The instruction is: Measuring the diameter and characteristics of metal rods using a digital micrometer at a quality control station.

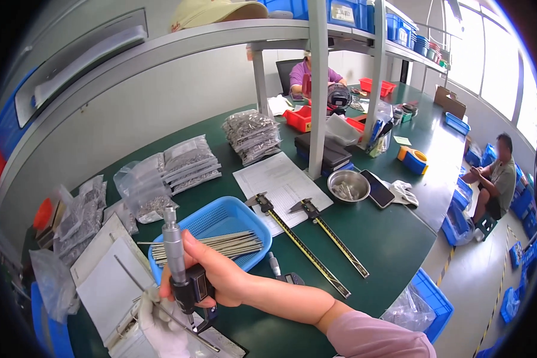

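Note:
My right hand (215,271) is closed around a digital micrometer (174,247), its thimble pointing up and its small display facing right. The micrometer's measuring end is down at a thin metal rod (206,341); whether its faces touch the rod I cannot tell. In a white glove, my left hand (152,328) grips that rod, which slants across above an open binder (98,283). Just beyond my hands is a blue plastic basket (262,230) with many similar rods (235,243) lying in it.
Two calipers (304,253) lie on a paper sheet and the green table, near a second micrometer (274,265). Bagged metal parts (188,161) line the back. A metal bowl (348,186), a phone (377,189) and a shelf post (317,107) stand right. Two people are farther off.

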`<state>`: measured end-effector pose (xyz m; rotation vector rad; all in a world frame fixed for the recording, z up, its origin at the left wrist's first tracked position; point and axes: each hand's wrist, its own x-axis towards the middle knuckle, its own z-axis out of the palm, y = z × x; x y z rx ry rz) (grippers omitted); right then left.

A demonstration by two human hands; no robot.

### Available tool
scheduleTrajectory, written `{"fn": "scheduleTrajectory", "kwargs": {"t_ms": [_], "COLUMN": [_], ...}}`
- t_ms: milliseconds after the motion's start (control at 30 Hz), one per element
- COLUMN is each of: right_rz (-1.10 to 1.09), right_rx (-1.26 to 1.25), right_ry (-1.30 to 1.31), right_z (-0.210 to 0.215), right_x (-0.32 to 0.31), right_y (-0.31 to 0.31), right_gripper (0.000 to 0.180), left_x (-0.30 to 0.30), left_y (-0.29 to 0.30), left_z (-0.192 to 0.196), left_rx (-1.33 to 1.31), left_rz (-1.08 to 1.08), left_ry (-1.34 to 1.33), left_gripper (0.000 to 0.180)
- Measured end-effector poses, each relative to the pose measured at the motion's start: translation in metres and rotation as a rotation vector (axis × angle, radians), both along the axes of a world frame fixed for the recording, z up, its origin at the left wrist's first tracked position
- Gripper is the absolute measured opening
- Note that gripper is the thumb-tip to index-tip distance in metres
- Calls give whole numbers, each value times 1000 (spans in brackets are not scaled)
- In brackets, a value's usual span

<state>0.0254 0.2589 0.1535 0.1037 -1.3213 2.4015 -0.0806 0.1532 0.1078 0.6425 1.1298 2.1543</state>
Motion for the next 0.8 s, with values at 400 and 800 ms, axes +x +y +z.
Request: {"fn": "scheduleTrajectory", "kwargs": {"t_ms": [400,800], "right_rz": [-588,-137], "right_rx": [77,-36], "right_ry": [56,185], "right_z": [13,3], "right_x": [20,1], "right_y": [23,-3], "right_gripper": [65,68], "left_x": [-30,-29], "left_y": [-25,-2], "left_z": [9,-14], "left_rx": [7,63], "left_rz": [117,127], "left_ry": [84,906], "left_gripper": [18,9]}}
